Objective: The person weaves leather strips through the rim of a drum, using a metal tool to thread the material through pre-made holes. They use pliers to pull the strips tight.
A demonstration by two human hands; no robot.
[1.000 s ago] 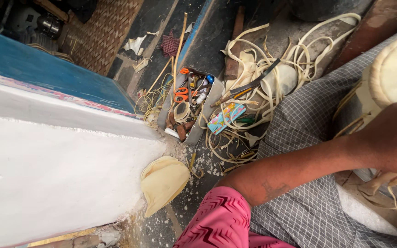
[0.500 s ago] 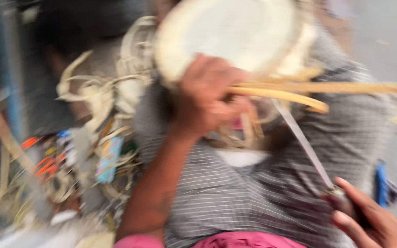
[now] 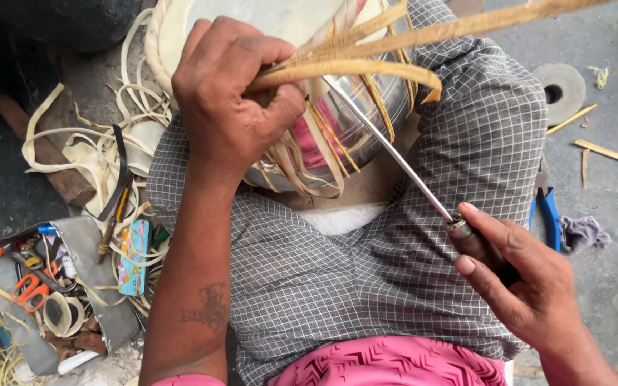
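Hands: left grip (image 3: 234, 93) clamps flat rawhide straps (image 3: 352, 68) w/ right grip (image 3: 520, 279) round smooth steel spike (image 3: 388, 146).

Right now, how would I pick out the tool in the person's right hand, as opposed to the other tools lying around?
Start at the metal-bodied drum on the checked-cloth lap. A long, thin, shiny metal rod runs from under the pale strips gripped by the left hand down to the right hand, which grips its dark handle. Unlike the orange-handled scissors in the tray, it is plain steel.
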